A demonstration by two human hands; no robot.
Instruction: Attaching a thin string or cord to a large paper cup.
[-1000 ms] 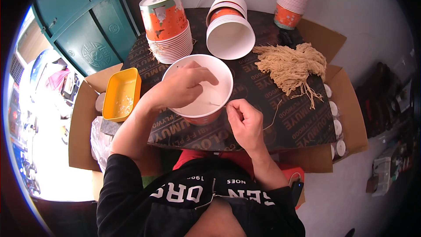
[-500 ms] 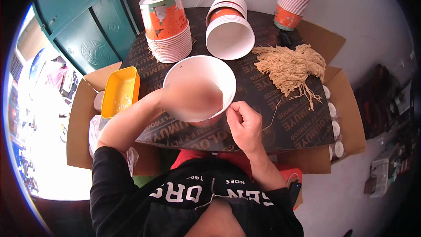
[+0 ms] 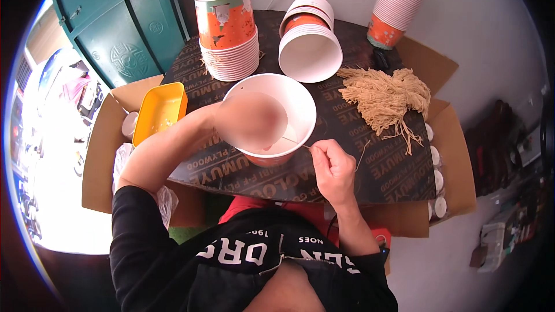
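A white-lined paper bucket [image 3: 302, 104] with an orange outside stands mouth up on the table in front of me. Inside its mouth, toward the left, is my left hand [image 3: 251, 121]; blur hides its fingers and whatever they may hold. Just outside the right part of the rim, my right hand [image 3: 334, 167] is closed in a pinch on a thin tan string [image 3: 363, 155]. One stretch of the string runs from those fingers toward the rim, with a thin line continuing inside the bucket. Its loose tail curves up to the right of the hand.
On the dark printed table [image 3: 191, 167], an upside-down bucket stack [image 3: 228, 34] and buckets on their side [image 3: 309, 55] stand behind. A string bundle [image 3: 387, 98] and tall stack [image 3: 399, 6] are right. A yellow tray [image 3: 184, 104] lies left; a cardboard box [image 3: 457, 162] flanks the right edge.
My right hand has moved away from the rim, rightward and slightly nearer me, and string now shows between it and the bucket. The whole view has shifted slightly.
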